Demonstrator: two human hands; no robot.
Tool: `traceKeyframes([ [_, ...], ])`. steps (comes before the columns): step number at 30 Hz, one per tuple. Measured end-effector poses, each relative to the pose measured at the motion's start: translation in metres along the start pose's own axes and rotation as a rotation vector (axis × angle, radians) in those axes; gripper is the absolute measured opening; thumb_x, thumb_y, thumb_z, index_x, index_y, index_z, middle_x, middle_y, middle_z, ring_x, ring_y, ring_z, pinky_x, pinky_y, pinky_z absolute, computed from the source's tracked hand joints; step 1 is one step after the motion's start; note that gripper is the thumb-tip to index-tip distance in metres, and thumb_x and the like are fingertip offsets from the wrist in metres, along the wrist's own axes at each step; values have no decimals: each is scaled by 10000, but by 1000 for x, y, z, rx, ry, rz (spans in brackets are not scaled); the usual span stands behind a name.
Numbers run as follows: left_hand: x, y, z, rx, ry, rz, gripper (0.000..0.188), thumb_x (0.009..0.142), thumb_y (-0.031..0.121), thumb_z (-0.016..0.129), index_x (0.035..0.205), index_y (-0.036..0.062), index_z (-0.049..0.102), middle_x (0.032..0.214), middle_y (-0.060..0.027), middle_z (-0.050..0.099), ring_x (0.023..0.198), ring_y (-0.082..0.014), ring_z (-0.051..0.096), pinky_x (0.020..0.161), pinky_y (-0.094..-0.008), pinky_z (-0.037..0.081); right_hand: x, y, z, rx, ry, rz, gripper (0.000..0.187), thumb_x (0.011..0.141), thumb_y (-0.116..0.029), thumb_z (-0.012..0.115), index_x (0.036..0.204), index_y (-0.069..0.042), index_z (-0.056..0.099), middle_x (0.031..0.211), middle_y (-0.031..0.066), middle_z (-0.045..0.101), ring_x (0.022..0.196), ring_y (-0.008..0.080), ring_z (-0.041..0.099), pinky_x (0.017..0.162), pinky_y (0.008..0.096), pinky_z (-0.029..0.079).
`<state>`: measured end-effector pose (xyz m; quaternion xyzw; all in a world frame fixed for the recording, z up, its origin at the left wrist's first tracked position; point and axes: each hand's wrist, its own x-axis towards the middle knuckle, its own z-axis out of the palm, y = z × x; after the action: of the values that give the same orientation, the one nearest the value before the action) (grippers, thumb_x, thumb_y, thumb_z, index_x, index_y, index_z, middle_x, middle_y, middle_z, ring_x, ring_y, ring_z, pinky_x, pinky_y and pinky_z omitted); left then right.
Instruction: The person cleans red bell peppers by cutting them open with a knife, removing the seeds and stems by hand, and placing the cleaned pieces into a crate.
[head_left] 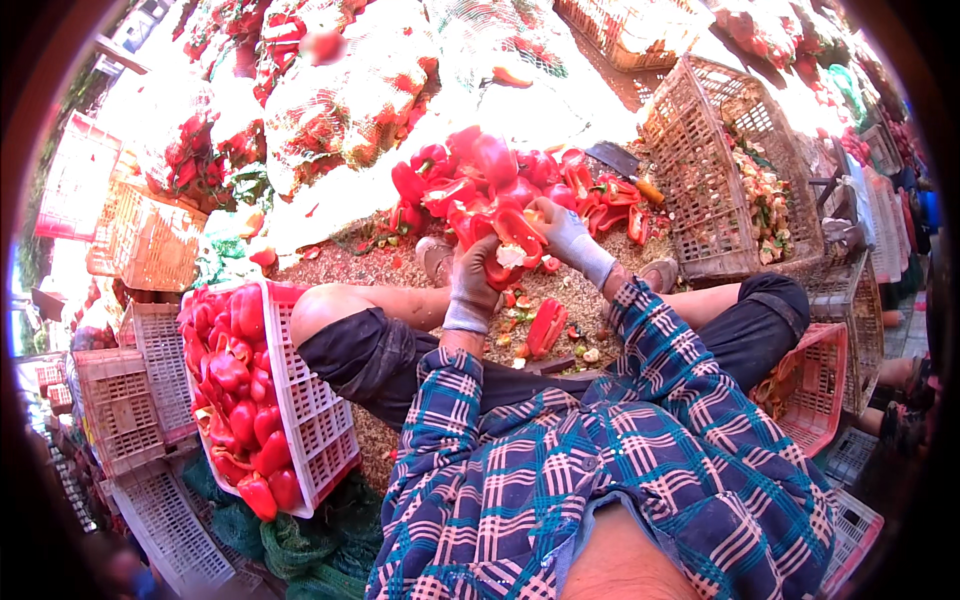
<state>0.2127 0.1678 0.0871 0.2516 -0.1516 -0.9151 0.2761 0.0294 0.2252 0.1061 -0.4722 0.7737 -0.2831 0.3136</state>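
In front of me a red bell pepper (518, 232) is split open, and a pale seed core (511, 256) shows at its lower side. My left hand (472, 288), in a grey glove, closes around the pepper from the lower left. Gloved too, my right hand (568, 240) grips its right edge; some of the fingertips are hidden. Just beyond lies a heap of red peppers (490, 160), whole and cut. On the ground between my legs rests a cut pepper piece (546, 327) among seeds and scraps.
A white-sided crate (318, 390) full of red peppers tilts by my left knee. To the right stands a brown crate (700, 170) with pepper scraps (765, 195). Near the heap lies a broad blade (612, 157) with a wooden handle (648, 190). Mesh sacks (350, 110) stand at the back.
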Motion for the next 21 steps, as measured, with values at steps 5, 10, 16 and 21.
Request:
traceKeyframes([
  [5,-4,-5,22,319,160,103,328,869,52,585,1193,11,555,1081,-117,645,913,-243,678,698,-379,620,-17,5,-24,562,-233,71,494,857,-319,678,1258,-80,515,951,99,643,793,187,646,695,316,520],
  [10,-4,-7,34,465,413,245,375,832,12,620,1196,81,560,986,-85,648,790,-209,664,585,-364,609,-48,-43,-47,-392,255,-511,564,776,-290,737,1289,-156,544,1015,97,617,877,218,633,749,353,526],
  [16,12,-21,4,379,405,421,373,833,-5,602,1190,83,542,913,-72,652,742,-185,656,526,-303,540,-54,-49,-5,-654,29,-590,399,822,-347,673,1175,-195,566,869,80,649,834,275,660,692,401,528],
  [21,8,-24,4,386,391,320,350,825,-3,598,1165,60,537,925,-94,651,713,-211,659,547,-328,560,-52,-33,-1,-463,-191,-483,354,845,-358,653,1138,-181,561,882,122,648,790,315,667,658,440,533],
])
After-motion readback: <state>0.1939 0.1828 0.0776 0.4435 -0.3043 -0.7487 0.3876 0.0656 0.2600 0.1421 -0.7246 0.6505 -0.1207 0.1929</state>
